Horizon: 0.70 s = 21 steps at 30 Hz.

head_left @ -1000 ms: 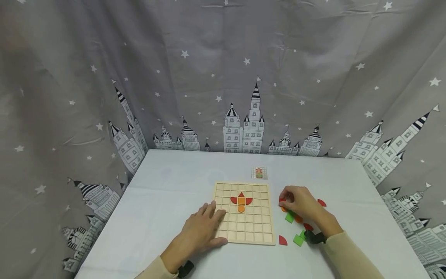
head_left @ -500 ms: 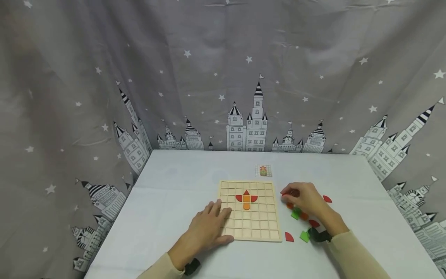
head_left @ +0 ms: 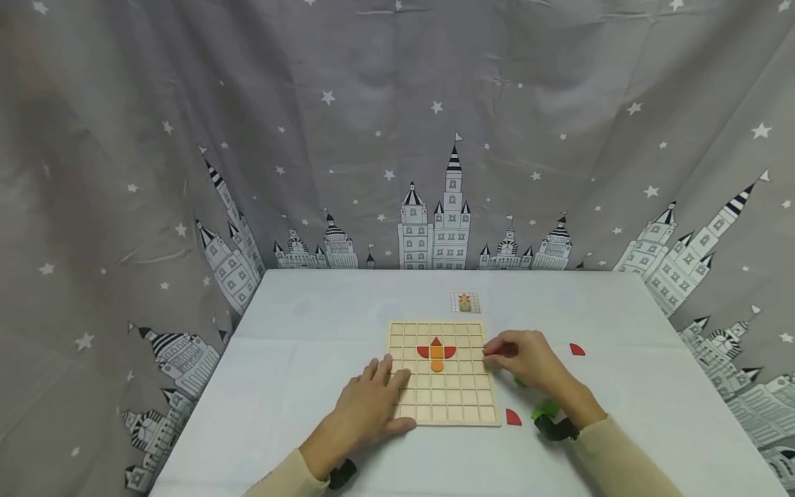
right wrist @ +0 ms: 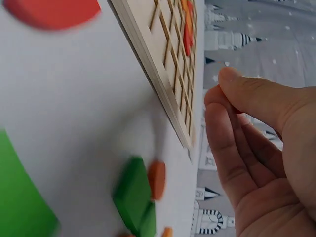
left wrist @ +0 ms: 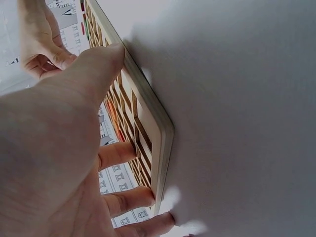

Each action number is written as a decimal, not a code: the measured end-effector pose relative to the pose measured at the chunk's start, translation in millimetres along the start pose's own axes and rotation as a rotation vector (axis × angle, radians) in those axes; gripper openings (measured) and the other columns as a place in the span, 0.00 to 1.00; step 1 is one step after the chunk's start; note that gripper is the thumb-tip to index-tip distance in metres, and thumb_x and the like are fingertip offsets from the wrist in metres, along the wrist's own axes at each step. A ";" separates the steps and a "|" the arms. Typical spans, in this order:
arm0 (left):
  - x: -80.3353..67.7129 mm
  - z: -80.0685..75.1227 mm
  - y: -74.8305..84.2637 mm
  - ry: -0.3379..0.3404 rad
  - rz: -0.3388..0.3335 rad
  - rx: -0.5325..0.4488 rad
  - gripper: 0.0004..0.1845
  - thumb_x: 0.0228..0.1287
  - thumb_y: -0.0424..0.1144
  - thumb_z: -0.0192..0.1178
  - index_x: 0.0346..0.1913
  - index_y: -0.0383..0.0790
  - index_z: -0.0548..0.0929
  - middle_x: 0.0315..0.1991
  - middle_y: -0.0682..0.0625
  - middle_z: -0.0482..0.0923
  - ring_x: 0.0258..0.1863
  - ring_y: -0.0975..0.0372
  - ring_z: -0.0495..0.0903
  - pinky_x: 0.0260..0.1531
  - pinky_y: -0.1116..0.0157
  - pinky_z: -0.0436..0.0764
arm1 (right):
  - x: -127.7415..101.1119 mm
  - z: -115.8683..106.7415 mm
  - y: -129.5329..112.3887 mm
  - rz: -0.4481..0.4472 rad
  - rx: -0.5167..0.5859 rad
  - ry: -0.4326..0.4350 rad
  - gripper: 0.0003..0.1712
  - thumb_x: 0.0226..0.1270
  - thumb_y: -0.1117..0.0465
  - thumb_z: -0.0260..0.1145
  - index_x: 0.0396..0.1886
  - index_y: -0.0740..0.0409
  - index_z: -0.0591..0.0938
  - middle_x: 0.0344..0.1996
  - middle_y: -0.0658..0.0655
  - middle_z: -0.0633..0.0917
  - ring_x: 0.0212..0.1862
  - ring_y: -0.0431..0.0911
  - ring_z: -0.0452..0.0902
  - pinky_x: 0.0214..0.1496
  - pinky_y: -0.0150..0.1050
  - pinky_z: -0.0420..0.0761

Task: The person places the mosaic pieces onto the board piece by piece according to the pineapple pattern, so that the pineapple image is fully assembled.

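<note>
on the white table, the left hand (head_left: 366, 407) lies flat on the gridded wooden board (head_left: 442, 393), while the right hand (head_left: 528, 355) pinches something unseen (red piece?) beside its edge; a careless nudge could scatter the red-orange figure (head_left: 437, 353).

You saw even, soft light on the table (head_left: 310, 324), faint shadows, curved wide-angle edges; both wrist views were blurred up close.

I see a white desk (head_left: 310, 345) carrying a wooden grid board (head_left: 444, 397), a small card (head_left: 464, 302) behind it, and loose red (head_left: 513, 417) and green pieces (head_left: 545, 409) at right.
</note>
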<state>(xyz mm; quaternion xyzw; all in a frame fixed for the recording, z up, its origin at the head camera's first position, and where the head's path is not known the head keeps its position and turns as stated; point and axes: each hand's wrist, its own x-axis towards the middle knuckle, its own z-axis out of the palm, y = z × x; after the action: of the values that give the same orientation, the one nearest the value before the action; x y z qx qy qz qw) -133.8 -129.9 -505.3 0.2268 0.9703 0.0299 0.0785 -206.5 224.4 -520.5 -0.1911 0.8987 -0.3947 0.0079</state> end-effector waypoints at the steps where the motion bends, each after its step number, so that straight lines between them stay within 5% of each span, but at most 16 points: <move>1: -0.1 -0.3 0.0 -0.001 -0.001 -0.003 0.50 0.71 0.74 0.75 0.84 0.47 0.76 0.86 0.30 0.71 0.82 0.31 0.77 0.67 0.35 0.90 | 0.2 2.7 -1.0 -0.005 0.006 0.001 0.08 0.68 0.65 0.88 0.44 0.50 0.98 0.44 0.47 0.98 0.46 0.40 0.94 0.54 0.28 0.92; 21: -0.5 -1.2 0.9 -0.008 -0.014 -0.022 0.50 0.71 0.73 0.76 0.84 0.46 0.76 0.87 0.30 0.70 0.83 0.31 0.76 0.68 0.34 0.89 | 6.6 42.9 -19.7 -0.124 0.018 -0.051 0.06 0.73 0.65 0.86 0.45 0.50 0.98 0.44 0.46 0.98 0.46 0.36 0.91 0.53 0.33 0.93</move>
<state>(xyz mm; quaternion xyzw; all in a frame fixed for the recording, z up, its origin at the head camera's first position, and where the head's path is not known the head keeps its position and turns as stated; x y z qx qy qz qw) -133.2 -129.4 -503.9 0.2191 0.9712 0.0393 0.0850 -198.9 179.7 -535.1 -0.2565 0.8809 -0.3976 0.0082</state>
